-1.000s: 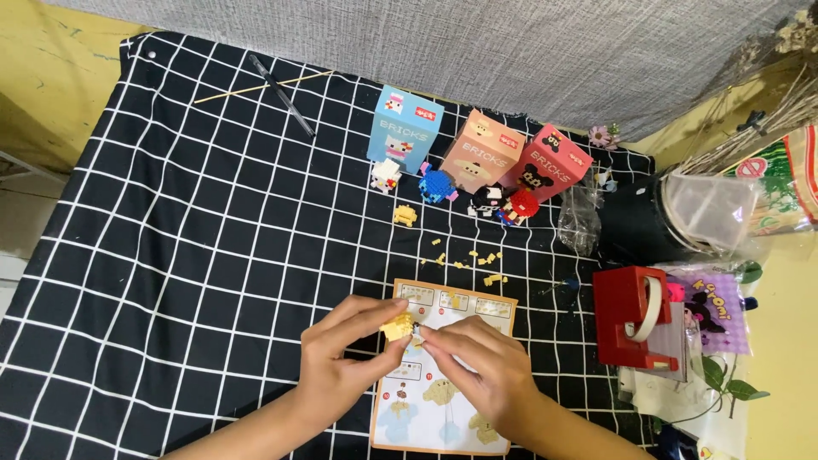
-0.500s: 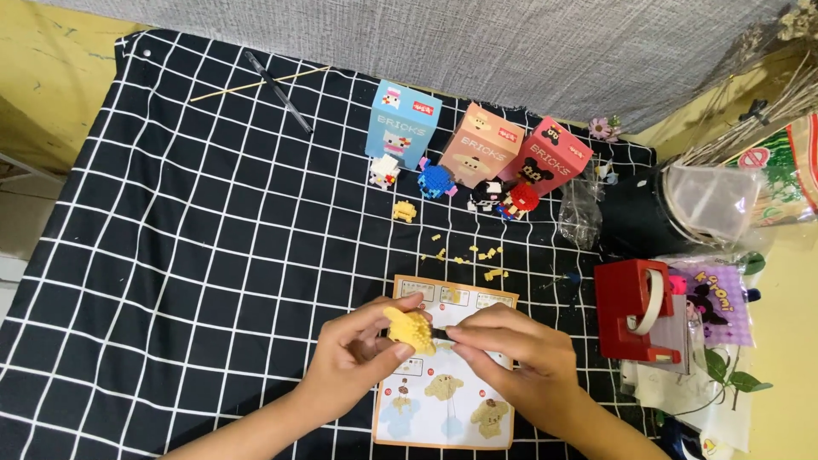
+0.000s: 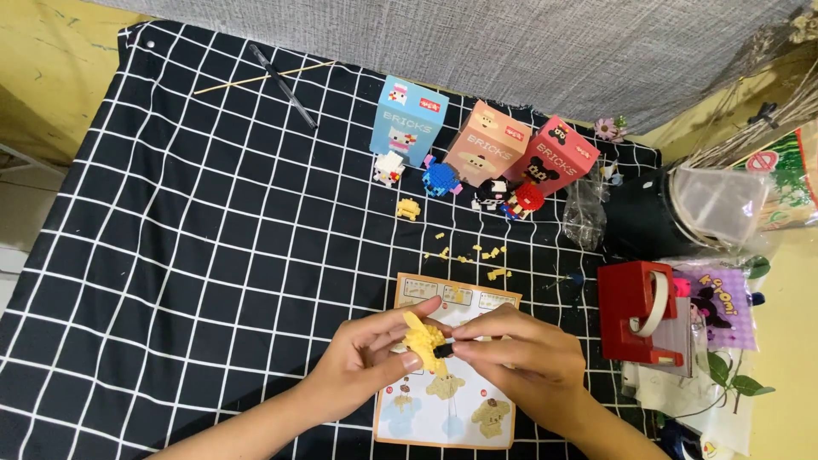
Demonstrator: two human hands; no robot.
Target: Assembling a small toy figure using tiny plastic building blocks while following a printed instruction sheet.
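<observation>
Above the instruction sheet [image 3: 460, 409], both hands' grips clamp the yellow brick figure [image 3: 423, 339].

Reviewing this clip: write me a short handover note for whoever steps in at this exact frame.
Left hand: grips the yellow brick figure above the instruction sheet.
Right hand: pinches a small black piece against the figure.
Loose yellow bricks lie on the checked cloth beyond the sheet; a small yellow sub-assembly sits nearer the three boxes.
Done: figure partly built, and four finished figures stand by the boxes.
Left: the loose bricks are unplaced, so the build looks unfinished.
</observation>
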